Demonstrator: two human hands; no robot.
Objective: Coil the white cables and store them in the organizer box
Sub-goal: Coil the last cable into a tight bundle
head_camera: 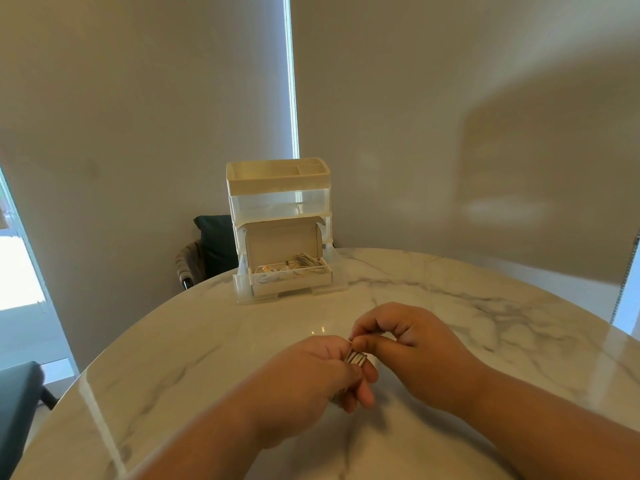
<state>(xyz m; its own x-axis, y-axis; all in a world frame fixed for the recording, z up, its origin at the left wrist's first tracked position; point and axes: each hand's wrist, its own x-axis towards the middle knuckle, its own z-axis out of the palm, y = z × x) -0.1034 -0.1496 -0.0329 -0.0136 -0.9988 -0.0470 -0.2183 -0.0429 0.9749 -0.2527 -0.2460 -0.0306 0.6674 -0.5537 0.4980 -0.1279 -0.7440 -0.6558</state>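
Observation:
Over the marble table, my left hand [330,372] holds a white cable [356,358] wound in tight loops around its fingers. My right hand [398,336] pinches the cable's free end just above the coil, touching the left fingers. At the far edge of the table stands the white and clear organizer box [278,194]. Its bottom drawer [291,282] is pulled out. Inside it sits an open cardboard box with several coiled white cables [304,263].
The round marble table [485,323] fills the foreground. A dark chair [211,244] with a cloth over it stands behind the organizer, and another dark seat [17,403] is at the left edge. Window blinds hang behind.

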